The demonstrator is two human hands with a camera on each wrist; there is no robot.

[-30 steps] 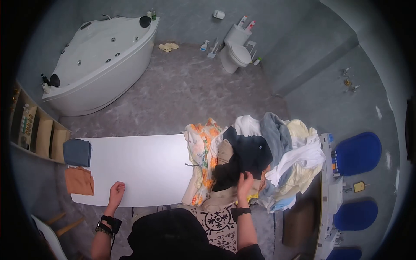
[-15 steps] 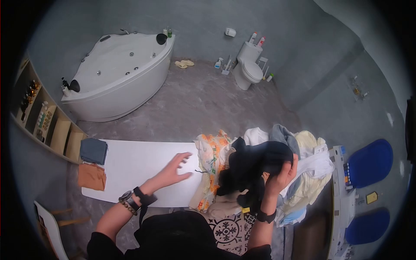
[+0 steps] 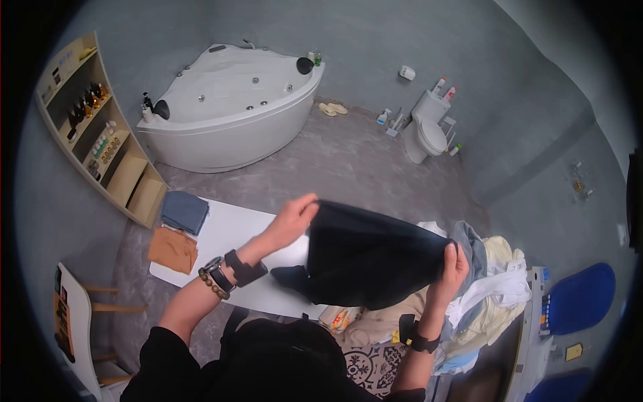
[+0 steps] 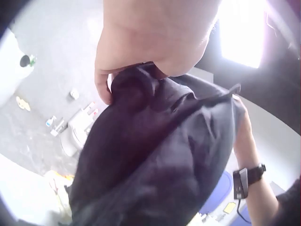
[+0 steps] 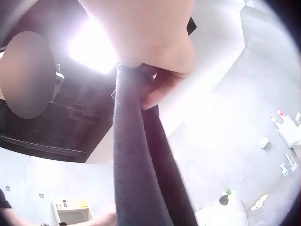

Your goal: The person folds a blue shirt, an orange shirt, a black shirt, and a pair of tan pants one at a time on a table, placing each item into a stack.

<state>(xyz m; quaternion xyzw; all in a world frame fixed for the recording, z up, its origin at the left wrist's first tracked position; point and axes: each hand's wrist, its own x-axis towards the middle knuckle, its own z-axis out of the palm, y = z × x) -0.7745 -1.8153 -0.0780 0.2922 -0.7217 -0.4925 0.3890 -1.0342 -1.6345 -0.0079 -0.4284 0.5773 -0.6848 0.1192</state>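
Observation:
A black garment (image 3: 375,258) is stretched between my two hands above the table, its lower part hanging down and one end trailing to the left. My left hand (image 3: 295,221) pinches its upper left corner. At the upper right corner, my right hand (image 3: 450,271) grips the edge. The left wrist view shows the cloth (image 4: 155,155) draping in folds below the fingers. In the right wrist view the fabric (image 5: 136,155) runs down in a taut double layer from the hand.
A white table (image 3: 234,228) carries folded blue-grey cloth (image 3: 185,212) and folded orange-brown cloth (image 3: 173,249) at its left end. A heap of loose clothes (image 3: 492,295) lies at the right. A shelf unit (image 3: 100,134), bathtub (image 3: 228,144) and toilet (image 3: 424,134) stand beyond.
The right hand has lifted the black garment off the clothes heap. My left hand has moved right and up from the table and taken hold of it, and the garment is now spread out.

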